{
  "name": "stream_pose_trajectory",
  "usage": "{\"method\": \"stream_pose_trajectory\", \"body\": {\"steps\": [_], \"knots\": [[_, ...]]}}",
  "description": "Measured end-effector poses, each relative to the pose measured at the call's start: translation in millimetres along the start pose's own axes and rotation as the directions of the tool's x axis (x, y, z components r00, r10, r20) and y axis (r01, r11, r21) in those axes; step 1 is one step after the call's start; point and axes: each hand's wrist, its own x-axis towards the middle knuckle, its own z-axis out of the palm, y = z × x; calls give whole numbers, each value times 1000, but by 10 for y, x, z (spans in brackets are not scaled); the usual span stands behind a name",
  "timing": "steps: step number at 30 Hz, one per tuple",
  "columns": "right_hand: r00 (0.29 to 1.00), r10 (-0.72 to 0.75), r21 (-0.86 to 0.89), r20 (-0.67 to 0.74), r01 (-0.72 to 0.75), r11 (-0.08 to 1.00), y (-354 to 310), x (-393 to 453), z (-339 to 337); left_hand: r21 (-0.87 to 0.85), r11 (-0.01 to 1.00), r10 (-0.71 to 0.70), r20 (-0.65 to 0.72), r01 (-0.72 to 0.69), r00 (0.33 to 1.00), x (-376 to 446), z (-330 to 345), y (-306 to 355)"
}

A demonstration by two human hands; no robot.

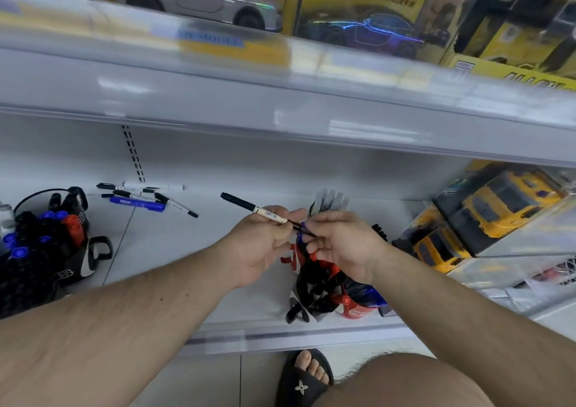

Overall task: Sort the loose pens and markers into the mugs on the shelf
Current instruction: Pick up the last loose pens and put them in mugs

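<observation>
Left hand: the left hand (265, 244) pinched a black pen (258, 212) at its white labelled middle, fingers curled round the barrel.
Right hand: the right hand (339, 244) closed thumb and fingertips on the pen's thin lower end, just beside the left hand.
Pen: it was held in the air above the shelf (187, 250), tilted, its capped end pointing up and to the left.
Loose pens: a small heap of pens and markers (143, 196) lay on the shelf to the left, a blue marker (137, 204) among them.
Left mug: a dark mug (46, 250) at the left edge held markers with blue and red caps.
Right mug: a red and black mug (327, 291) stood under the hands (partly hidden by the right wrist).
Background: boxed yellow toy trucks (486, 219) stood at the right.
</observation>
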Motion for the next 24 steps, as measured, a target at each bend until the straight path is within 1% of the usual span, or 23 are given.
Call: {"method": "stream_pose_trajectory", "body": {"steps": [1,2,3,4,5,6,7,8,9,11,13,15,17,19,22,24], "knots": [[997,-42,30,-61,44,999,-15,-7,-50,26,1000,-8,10,7,1000,6,18,-5],[983,-97,27,-157,102,994,-48,-17,-129,84,996,-13,17,12,1000,4,34,-9],[945,-174,-16,-275,177,984,-87,-23,-248,170,985,-17,23,13,1000,-2,46,-11],[880,-270,-110,-392,246,963,-139,-44,-381,268,963,-19,28,11,999,-13,53,-14],[792,-377,-254,-480,286,924,-184,-66,-535,351,936,-18,38,3,999,-27,61,-20],[703,-479,-417,-527,277,866,-219,-103,-678,408,913,-17,51,-5,999,-40,70,-24],[634,-562,-555,-532,239,796,-235,-144,-797,440,898,-19,66,-12,998,-51,84,-27],[594,-617,-655,-516,190,731,-232,-186,-880,455,890,-20,76,-17,997,-53,93,-31],[575,-654,-724,-492,147,674,-210,-201,-938,461,887,-19,79,-19,997,-52,106,-30],[565,-690,-801,-453,81,593,-115,-153,-1022,461,887,-9,74,-26,997,-51,124,-27],[574,-677,-818,-461,21,575,-5,-18,-1095,466,884,2,69,-34,998,-49,145,-24],[615,-617,-803,-491,-45,594,95,176,-1150,474,879,9,68,-41,998,-49,143,-26],[677,-511,-762,-530,-117,637,184,359,-1170,485,873,8,71,-41,997,-37,131,-39],[721,-423,-736,-550,-179,652,268,515,-1163,499,866,8,64,-39,998,-16,104,-53],[750,-365,-728,-551,-220,649,358,691,-1154,531,847,3,48,-28,999,11,41,-65],[784,-334,-764,-523,-258,591,411,790,-1153,548,836,-3,43,-21,999,24,-7,-66]]}}
